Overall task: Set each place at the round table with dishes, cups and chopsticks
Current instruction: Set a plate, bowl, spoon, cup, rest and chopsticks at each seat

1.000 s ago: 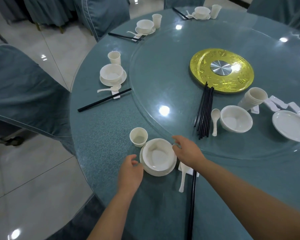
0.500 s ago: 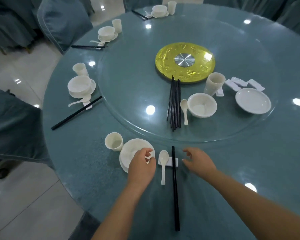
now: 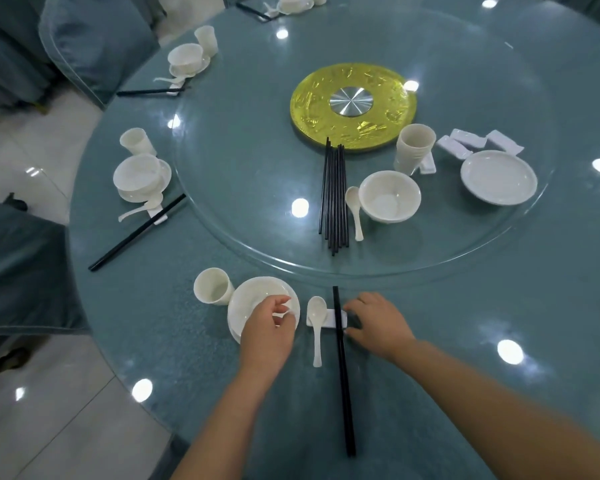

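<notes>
Near the bottom centre of the frame, your left hand (image 3: 269, 329) has shifted from the near edge of the bowl (image 3: 257, 299) to above it, fingers loosely curled, and I cannot tell whether they grip the rim. Your right hand (image 3: 378, 323) has closed in on the white rest (image 3: 329, 317); its fingers lie at the rest's right end, beside the chopsticks (image 3: 343, 375), though whether they pinch it is unclear. The spoon (image 3: 317, 327) now lies straight, so this place looks almost finished, with its cup (image 3: 211, 285) just left of the bowl. Upper right on the glass turntable (image 3: 239, 140) wait spare chopsticks (image 3: 334, 195), a stack of cups (image 3: 414, 147), a spare bowl (image 3: 390, 195), a plate (image 3: 498, 176) and rests. Nothing blocks your reach to them across the surface.
</notes>
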### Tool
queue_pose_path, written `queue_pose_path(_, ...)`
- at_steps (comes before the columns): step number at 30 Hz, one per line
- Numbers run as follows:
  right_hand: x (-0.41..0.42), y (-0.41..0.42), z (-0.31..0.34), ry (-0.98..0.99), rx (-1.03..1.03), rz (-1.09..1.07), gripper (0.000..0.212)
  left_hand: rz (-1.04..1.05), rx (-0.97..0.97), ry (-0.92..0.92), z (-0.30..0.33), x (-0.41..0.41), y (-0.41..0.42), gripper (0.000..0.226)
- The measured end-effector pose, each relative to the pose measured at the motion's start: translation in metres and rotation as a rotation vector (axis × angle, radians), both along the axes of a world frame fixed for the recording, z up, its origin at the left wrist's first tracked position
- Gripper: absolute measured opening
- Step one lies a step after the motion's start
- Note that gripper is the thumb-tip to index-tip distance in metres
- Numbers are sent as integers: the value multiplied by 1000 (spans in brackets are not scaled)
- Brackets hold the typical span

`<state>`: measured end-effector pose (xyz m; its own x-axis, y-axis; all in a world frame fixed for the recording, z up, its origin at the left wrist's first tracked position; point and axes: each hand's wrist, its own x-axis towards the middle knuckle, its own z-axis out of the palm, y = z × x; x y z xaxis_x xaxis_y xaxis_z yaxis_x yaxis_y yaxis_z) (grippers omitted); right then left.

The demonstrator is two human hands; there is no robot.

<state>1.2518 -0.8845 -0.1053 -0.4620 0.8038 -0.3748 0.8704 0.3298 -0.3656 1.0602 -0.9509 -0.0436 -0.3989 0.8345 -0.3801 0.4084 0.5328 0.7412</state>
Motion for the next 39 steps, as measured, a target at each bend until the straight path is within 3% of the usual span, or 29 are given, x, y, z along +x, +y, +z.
queue_pose_path(14,-10,5,-3,62,16,8,28,29,-17,-1,-4,-5,-9,28)
queue_pose_path(39,-16,1,0,66,-16,-34,26,32,-43,-14,-5,-6,-17,27)
